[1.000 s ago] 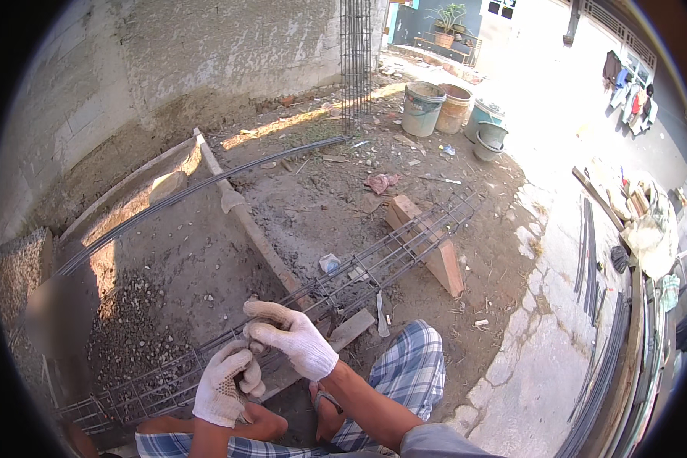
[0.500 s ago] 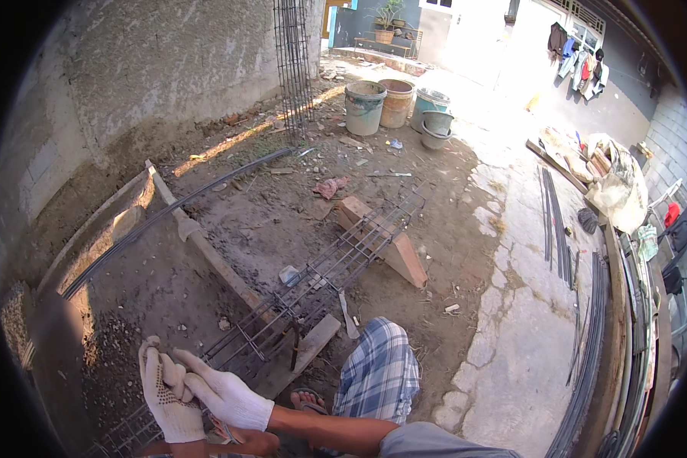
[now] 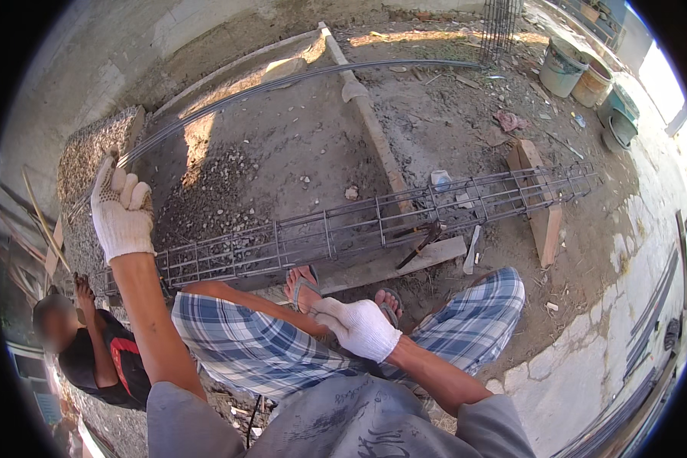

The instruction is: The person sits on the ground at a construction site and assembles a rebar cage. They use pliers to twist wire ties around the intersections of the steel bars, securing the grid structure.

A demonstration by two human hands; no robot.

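The left hand, in a white knit glove with dark dots on the palm side, is raised at the far left, its bare forearm running up from the lower edge, almost straight and leaning a little outward. One finger points upward while the others bend loosely beside it, the fingertips near the lower end of a bundle of long, thin dark metal bars and just in front of a rough grey slab with a pebbly face.

The right hand, in a matching white glove, is low between the knees. Its forearm slants in from the lower right, with the back of the hand up and the fingers drawn together, pointing left across the shin. With the gloves this small and their inner sides partly turned away, I cannot tell whether the fingers of either hand grip something thin.

The long, open cage of dark steel rods lies across the middle, beyond both feet and well apart from the right hand. Its right part rests over a reddish-brown wooden block. A dark, slim tool leans at the cage's near side, over a pale wooden plank. Blue-and-white plaid cloth covers the thighs. At the lower left sits another person in dark clothing.
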